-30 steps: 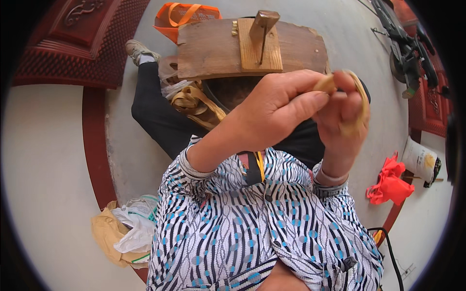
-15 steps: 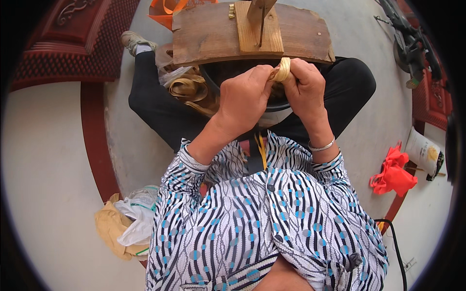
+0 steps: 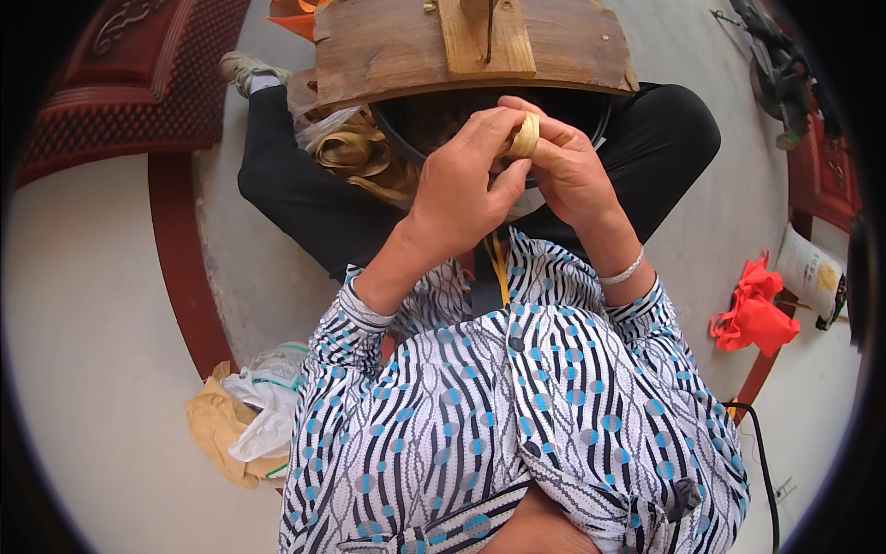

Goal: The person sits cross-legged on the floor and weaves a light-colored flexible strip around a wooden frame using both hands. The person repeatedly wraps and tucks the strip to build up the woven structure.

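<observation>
**Small pale-yellow ring of wound flat strip (image 3: 525,136) caught between two bare hands**

The ring sits at the fingertips, above the lap and near the front edge of the board ahead. At its eight o'clock is the left hand (image 3: 469,177), partly closed, its curled fingers and thumb gathered against the coil. At four o'clock the right hand (image 3: 574,166) is partly closed too, fingers bent around the coil's other side (whether it is wrapped over a finger, I cannot tell). A pale braided bracelet (image 3: 623,268) circles the right wrist.

Beneath the hands, in this view, lies a round black tub (image 3: 399,138). A brown wooden board (image 3: 378,57) spans its far side toward twelve o'clock, bearing a lighter rectangular wooden block (image 3: 466,46). Loose tan strips in curls (image 3: 353,152) lie at nine o'clock, beside the tub.

Farther out, a bright orange bag (image 3: 295,23) shows at ten o'clock, a crumpled red bag (image 3: 755,309) at four, and a crumpled white plastic bag (image 3: 263,425) between seven and eight, against tan cloth-like material (image 3: 214,425).
</observation>
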A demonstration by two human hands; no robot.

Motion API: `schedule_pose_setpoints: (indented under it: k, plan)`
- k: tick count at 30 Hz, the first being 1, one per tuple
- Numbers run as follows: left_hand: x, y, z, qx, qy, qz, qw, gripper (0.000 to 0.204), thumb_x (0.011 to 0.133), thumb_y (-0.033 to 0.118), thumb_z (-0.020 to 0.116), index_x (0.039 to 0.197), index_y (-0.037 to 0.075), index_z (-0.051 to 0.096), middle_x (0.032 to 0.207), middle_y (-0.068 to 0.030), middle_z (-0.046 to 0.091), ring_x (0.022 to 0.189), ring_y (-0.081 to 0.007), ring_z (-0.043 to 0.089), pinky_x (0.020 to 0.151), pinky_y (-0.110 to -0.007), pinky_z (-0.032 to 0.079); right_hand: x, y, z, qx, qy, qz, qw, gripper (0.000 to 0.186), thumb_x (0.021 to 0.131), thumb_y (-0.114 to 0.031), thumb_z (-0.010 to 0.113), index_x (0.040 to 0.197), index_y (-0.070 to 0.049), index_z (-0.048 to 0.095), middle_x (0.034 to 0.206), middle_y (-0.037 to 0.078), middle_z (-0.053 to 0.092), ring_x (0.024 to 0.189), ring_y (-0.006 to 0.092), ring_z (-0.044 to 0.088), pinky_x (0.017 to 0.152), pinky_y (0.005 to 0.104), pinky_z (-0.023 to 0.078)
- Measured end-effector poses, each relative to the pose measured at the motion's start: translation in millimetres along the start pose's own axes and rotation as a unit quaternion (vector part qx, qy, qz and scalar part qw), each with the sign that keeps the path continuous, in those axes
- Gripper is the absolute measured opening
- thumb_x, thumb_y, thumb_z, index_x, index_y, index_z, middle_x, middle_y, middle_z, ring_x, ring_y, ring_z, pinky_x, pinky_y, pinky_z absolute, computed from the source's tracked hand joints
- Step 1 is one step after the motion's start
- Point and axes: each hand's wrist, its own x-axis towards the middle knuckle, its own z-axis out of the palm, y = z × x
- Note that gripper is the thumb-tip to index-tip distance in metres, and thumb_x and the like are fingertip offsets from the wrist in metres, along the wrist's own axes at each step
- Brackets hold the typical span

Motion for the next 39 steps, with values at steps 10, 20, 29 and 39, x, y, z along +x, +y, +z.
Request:
schedule_pose_setpoints:
  k: [10, 20, 29, 39]
  plan:
    - [13.5, -4.0, 7.0, -0.146, 0.018, -0.202, 0.968, 0.018, 0.095, 0.017, 0.056, 0.099, 0.000, 0.061, 0.075, -0.0117, 0.063, 0.066, -0.0164, 0.062, 0.058, -0.032, 0.047, 2.3, -10.9, 14.8, -0.212, 0.079, -0.242, 0.943, 0.010, 0.085, 0.003, 0.062, 0.092, 0.005, 0.070, 0.120, 0.006, 0.057, 0.102, 0.0139, 0.057, 0.088, 0.0255, 0.047]
    - [-22.9, -14.2, -31.8, 0.233, -0.012, 0.016, 0.972, 0.016, 0.086, 0.008, 0.066, 0.101, 0.002, 0.064, 0.080, -0.0132, 0.063, 0.067, -0.0280, 0.063, 0.057, -0.032, 0.048, 1.8, -35.6, -8.9, -0.317, 0.051, -0.225, 0.920, 0.033, 0.087, -0.011, 0.066, 0.119, -0.005, 0.062, 0.128, 0.006, 0.058, 0.112, 0.0157, 0.057, 0.093, 0.0299, 0.046]
    - [-0.7, -6.6, -31.1, 0.097, -0.139, -0.012, 0.985, 0.011, 0.090, 0.010, 0.062, 0.096, 0.001, 0.065, 0.077, -0.0103, 0.063, 0.066, -0.0215, 0.062, 0.059, -0.030, 0.048, -1.4, -57.9, 20.3, -0.733, -0.187, -0.253, 0.603, 0.018, 0.077, -0.016, 0.072, 0.090, -0.009, 0.062, 0.084, 0.004, 0.061, 0.085, 0.0243, 0.061, 0.083, 0.0368, 0.043]
    - [20.6, -12.9, -46.3, -0.139, -0.156, -0.175, 0.962, 0.019, 0.096, 0.013, 0.057, 0.103, -0.004, 0.065, 0.076, 0.0030, 0.056, 0.071, -0.0043, 0.048, 0.063, -0.021, 0.041, 1.0, -75.6, 8.7, -0.452, -0.099, -0.052, 0.885, 0.016, 0.094, -0.011, 0.057, 0.103, 0.002, 0.063, 0.074, -0.001, 0.057, 0.065, 0.0068, 0.053, 0.061, 0.0225, 0.046]
